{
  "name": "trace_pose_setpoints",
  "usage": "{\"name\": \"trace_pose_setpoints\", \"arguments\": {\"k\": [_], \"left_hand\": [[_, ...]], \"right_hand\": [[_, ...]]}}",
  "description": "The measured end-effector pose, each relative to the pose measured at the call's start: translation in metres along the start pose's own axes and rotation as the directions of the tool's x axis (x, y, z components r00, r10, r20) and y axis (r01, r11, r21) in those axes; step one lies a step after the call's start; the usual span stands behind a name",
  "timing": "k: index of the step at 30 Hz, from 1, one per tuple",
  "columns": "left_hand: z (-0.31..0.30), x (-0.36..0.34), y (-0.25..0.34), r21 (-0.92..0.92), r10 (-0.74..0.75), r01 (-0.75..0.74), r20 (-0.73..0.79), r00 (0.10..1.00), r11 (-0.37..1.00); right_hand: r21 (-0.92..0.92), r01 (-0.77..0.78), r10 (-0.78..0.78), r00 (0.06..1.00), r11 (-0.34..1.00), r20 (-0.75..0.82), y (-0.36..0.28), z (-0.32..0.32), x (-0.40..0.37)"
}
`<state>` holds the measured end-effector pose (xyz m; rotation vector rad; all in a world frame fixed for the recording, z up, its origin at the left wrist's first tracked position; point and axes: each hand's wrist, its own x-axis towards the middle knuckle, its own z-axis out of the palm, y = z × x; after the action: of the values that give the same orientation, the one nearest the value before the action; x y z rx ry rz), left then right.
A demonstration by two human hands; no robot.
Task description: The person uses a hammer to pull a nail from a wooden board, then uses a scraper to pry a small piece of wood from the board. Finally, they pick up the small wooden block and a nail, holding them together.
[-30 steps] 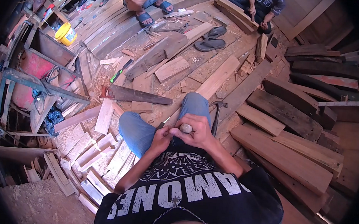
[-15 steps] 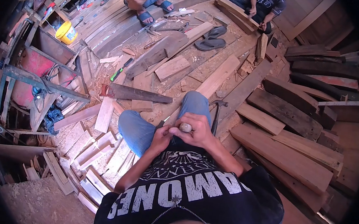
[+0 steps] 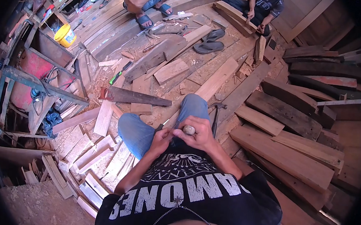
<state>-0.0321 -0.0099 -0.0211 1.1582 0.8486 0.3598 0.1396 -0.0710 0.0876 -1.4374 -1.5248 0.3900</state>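
My right hand (image 3: 200,135) is closed around a tool with a rounded wooden handle end (image 3: 188,130) poking up above the fist; the rest of it is hidden. Close beside it, my left hand (image 3: 161,141) has its fingers curled in, nearly meeting the right hand. A dark-handled tool (image 3: 159,127) with a pale tip shows at the left fingers, over my lap. Just past my right knee lies a claw hammer (image 3: 216,115), its head pointing away. Ahead of my left knee rests a handsaw (image 3: 137,96) with a brown handle.
Wood offcuts (image 3: 98,155) litter the floor at left, and thick planks (image 3: 282,157) are stacked at right. Ahead lie a green-handled tool (image 3: 116,78) and sandals (image 3: 209,46). A yellow bucket (image 3: 65,35) stands at far left. One person (image 3: 265,9) works on a timber; another (image 3: 144,3) squats.
The whole view has shifted slightly. My hands keep almost the same pose over my lap. The far-right person's hand has moved a little along the timber.
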Motion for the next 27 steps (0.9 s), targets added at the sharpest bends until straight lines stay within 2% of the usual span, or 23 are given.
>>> {"name": "trace_pose_setpoints", "arguments": {"k": [2,16,27], "left_hand": [[-0.003,0.000,0.000,0.014,-0.002,0.002,0.004,1.000,1.000],[-0.007,0.004,0.003,0.007,-0.022,0.022,0.028,0.999,1.000],[0.003,0.011,-0.018,0.014,-0.106,0.106,0.079,0.991,0.994]], "right_hand": [[-0.055,-0.046,0.047,0.999,0.997,0.017,0.005,-0.001,-0.004],[-0.026,-0.039,0.037,0.997,0.999,-0.070,-0.002,-0.003,0.001],[-0.008,-0.176,0.175,0.983,0.984,-0.056,0.006,-0.005,-0.018]]}}
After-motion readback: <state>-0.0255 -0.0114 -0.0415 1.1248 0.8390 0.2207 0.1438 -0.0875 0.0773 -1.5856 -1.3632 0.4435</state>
